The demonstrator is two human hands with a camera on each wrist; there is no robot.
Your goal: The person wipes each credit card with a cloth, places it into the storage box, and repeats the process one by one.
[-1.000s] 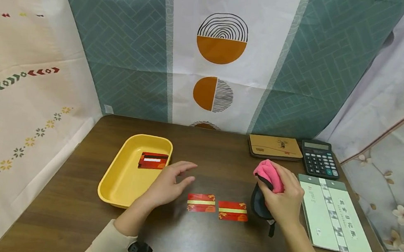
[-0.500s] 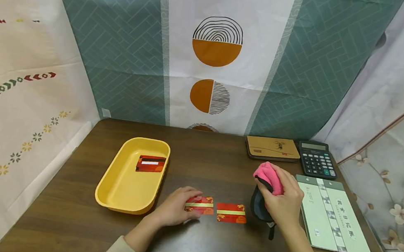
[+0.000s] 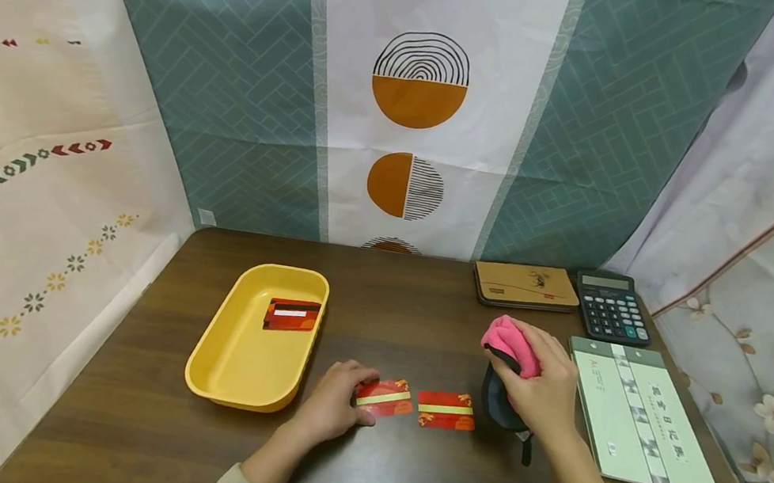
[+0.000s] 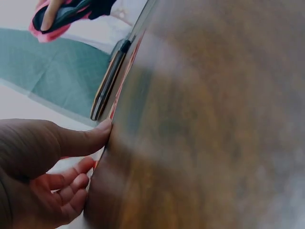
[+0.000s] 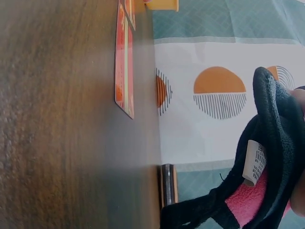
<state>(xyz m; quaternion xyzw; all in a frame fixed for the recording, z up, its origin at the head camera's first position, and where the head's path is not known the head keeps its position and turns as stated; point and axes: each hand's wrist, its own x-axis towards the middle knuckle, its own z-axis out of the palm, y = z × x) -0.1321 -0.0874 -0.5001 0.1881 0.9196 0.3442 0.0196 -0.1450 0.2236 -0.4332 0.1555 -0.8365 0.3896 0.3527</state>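
Note:
My left hand [image 3: 333, 401] is at the left end of a red bank-style card [image 3: 385, 397] with a yellow stripe, its thumb and fingers pinching the card's edges flat on the brown table. In the left wrist view the thumb of the left hand [image 4: 52, 167] meets the tabletop by the card's thin edge. A second, similar red card [image 3: 446, 410] lies just to the right, untouched. My right hand [image 3: 546, 379] grips a soft pink and dark fabric item [image 3: 513, 345] above the table. A white label and a dark strap show on the fabric item [image 5: 267, 157] in the right wrist view.
Left of the hands stands a yellow tray [image 3: 246, 373] with red cards [image 3: 292, 316] inside. A tan notebook [image 3: 525, 284] and a black calculator [image 3: 612, 309] sit at the back right. Pale green pads [image 3: 640, 414] lie near the right edge. Cloth hangs behind the table.
My left hand has come from beside the tray down to the left card, which now sits turned slightly. The right hand stays nearly in place with the fabric item.

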